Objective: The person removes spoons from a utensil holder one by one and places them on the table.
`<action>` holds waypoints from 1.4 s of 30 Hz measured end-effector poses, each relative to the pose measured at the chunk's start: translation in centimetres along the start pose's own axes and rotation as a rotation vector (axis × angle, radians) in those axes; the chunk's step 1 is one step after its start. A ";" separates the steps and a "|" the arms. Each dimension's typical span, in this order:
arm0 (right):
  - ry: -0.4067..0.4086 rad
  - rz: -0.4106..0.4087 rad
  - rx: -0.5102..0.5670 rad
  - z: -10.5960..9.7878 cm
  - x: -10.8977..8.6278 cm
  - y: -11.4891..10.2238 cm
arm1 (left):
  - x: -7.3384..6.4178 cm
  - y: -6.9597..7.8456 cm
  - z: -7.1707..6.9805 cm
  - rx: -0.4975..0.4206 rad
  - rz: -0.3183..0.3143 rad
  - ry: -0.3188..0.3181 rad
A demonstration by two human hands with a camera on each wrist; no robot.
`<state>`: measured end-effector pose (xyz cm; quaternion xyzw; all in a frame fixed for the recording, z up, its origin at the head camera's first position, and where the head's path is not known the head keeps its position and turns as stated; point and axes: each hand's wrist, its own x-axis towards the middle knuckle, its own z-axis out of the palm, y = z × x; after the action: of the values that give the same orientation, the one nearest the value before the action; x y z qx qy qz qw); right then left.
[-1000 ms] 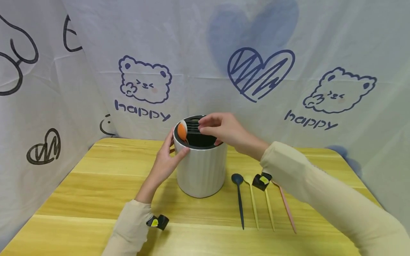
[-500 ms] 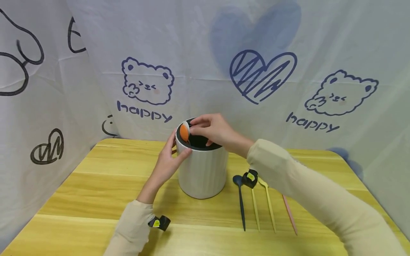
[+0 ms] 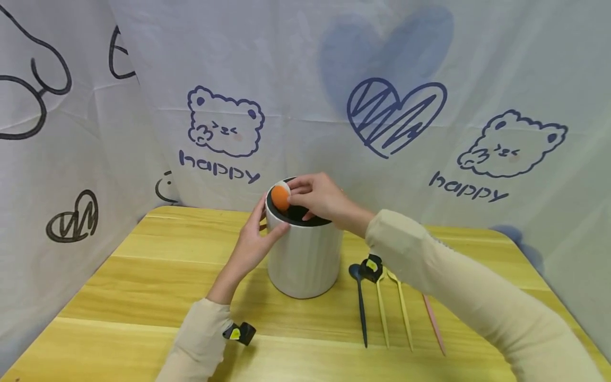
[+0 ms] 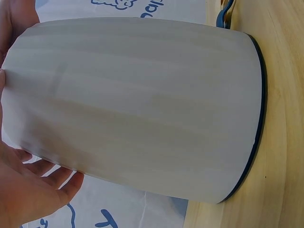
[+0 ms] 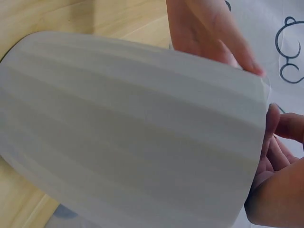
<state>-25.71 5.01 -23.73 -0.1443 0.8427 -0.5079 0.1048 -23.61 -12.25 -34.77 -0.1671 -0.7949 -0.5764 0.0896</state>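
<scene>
We see left grip holding one white ribbed cylindrical container, right grip pinching one orange oval-headed spoon inside its mouth, plus one black spoon, two yellow spoons, one pink handle on wooden tabletop.

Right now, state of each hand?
Left hand: holding the white bin.
Right hand: fingers at the orange spoon; whether it grips can't be told.

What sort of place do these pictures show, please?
Probably a curtained-off corner arranged for recording, though the room beyond is hidden: cloth printed with hearts hangs behind a table, and a small black device sits at each cuff.
</scene>
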 end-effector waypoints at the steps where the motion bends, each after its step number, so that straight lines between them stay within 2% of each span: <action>1: 0.005 -0.003 0.011 -0.1 0.1 0.1 | 0.0 0.0 0.0 -0.002 0.003 0.002; 6: 0.016 -0.012 0.046 -0.6 0.5 0.7 | 0.0 -0.1 0.1 -0.004 0.015 0.008; 16: 0.039 -0.022 0.007 -0.7 0.6 1.1 | 0.0 -0.1 0.0 -0.003 0.025 0.003; 28: 0.047 -0.030 0.031 -0.8 0.4 1.4 | -0.1 -0.1 0.0 -0.003 0.021 0.004; 42: 0.098 -0.158 0.125 -1.2 0.3 1.9 | -0.1 0.0 0.0 0.009 0.009 0.003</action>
<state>-26.63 6.75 -24.86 -0.1786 0.7995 -0.5727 0.0319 -23.50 -12.31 -34.83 -0.1695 -0.7964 -0.5728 0.0943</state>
